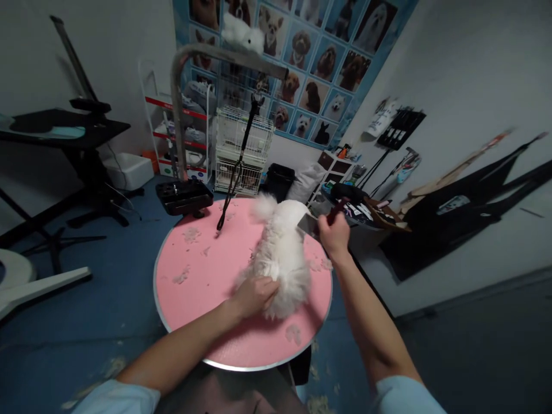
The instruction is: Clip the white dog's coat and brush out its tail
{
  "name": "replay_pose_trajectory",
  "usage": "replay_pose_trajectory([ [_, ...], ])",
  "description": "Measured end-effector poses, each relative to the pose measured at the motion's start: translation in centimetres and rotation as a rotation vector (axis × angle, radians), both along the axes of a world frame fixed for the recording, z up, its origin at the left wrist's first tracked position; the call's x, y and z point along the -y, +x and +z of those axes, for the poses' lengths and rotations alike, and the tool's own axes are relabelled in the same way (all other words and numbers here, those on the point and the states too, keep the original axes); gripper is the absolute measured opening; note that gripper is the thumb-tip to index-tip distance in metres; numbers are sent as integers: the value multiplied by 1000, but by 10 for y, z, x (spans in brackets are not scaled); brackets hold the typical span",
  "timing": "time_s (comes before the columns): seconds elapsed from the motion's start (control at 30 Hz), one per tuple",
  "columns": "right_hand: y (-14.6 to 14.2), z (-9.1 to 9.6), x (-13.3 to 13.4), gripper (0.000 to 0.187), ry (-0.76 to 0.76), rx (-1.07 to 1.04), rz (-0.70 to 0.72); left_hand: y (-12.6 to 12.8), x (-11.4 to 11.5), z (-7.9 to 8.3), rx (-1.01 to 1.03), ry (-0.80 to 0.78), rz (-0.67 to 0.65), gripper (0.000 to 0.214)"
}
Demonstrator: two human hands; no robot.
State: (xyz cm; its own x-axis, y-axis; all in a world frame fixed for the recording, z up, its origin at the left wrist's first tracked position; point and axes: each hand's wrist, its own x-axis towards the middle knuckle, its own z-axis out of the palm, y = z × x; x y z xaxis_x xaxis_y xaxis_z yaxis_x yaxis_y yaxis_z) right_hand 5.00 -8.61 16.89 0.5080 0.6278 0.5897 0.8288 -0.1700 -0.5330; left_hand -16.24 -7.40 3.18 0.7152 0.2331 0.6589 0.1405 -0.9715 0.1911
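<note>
A fluffy white dog (284,244) stands on a round pink grooming table (207,310), its coat trimmed short along the back and fuller at the near end. My left hand (256,294) is closed at the near end of the dog, fingers curled into the fur. On the right, my right hand (335,234) grips a slicker brush (309,225) by its dark handle. The flat head of the brush is at the dog's far right side, at or very near the coat. The dog's face and legs are hidden from here.
Fur clumps (192,234) are scattered over the table. A grooming arm (176,98) curves above it with a black strap (244,144) hanging down. Wire cages (244,144) and a shelf rack (185,123) stand behind. Right of the table is a tool tray (362,210).
</note>
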Motion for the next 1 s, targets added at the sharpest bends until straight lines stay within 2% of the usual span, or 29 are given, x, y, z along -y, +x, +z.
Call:
replay_pose_trajectory([
  [0.03, 1, 0, 1, 20, 23, -39, 29, -1, 0, -1, -3, -6, -6, 25],
  [0.1, 5, -3, 4, 18, -84, -121, 207, -5, 0, 2, -40, -16, -13, 24],
  [0.13, 7, -4, 6, 17, -133, -155, 242, -8, 1, 6, -68, -24, -3, 23],
  [0.17, 10, -5, 6, 17, -126, -185, 199, -11, 2, 13, -88, -34, 25, 22],
  [0.23, 18, -6, 6, 18, 46, -249, -15, -15, 6, 30, -65, -55, 112, 21],
  [0.27, 21, -6, 5, 19, 115, -272, -72, -14, 9, 39, -27, -65, 155, 18],
  [0.3, 23, -7, 4, 19, 128, -285, -59, -11, 11, 46, 4, -71, 179, 15],
  [0.37, 23, -9, 1, 19, 11, -293, 83, 1, 16, 53, -40, -78, 173, 22],
  [0.43, 19, -11, 0, 18, -72, -286, 124, 15, 18, 46, -211, -96, 152, 19],
  [0.53, 10, -16, 4, 21, 33, -272, 11, 25, 18, 23, -311, -98, 116, 24],
  [0.57, 6, -18, 6, 21, 21, -250, 44, 25, 17, 15, -298, -79, 102, 26],
  [0.63, -3, -23, 9, 18, -119, -184, 190, 19, 18, 5, -262, -32, 85, 26],
  [0.67, -6, -24, 9, 17, -197, -143, 245, 15, 18, 2, -254, -13, 79, 26],
  [0.7, -9, -25, 9, 16, -208, -113, 203, 11, 19, 1, -250, 2, 79, 26],
  [0.8, -14, -24, 11, 19, -32, -104, -15, 1, 22, 2, -227, 21, 77, 25],
  [0.83, -16, -24, 12, 20, -2, -106, 2, -2, 23, 2, -213, 22, 74, 25],
  [0.87, -18, -23, 14, 20, -32, -101, 78, -4, 23, 2, -200, 24, 71, 25],
  [0.93, -21, -20, 17, 17, -168, -48, 219, -9, 22, 0, -187, 37, 62, 23],
  [0.97, -22, -18, 19, 16, -191, -11, 196, -11, 21, -2, -185, 49, 62, 22],
  [1.0, -22, -16, 20, 17, -162, 15, 112, -13, 20, -3, -182, 60, 64, 22],
])
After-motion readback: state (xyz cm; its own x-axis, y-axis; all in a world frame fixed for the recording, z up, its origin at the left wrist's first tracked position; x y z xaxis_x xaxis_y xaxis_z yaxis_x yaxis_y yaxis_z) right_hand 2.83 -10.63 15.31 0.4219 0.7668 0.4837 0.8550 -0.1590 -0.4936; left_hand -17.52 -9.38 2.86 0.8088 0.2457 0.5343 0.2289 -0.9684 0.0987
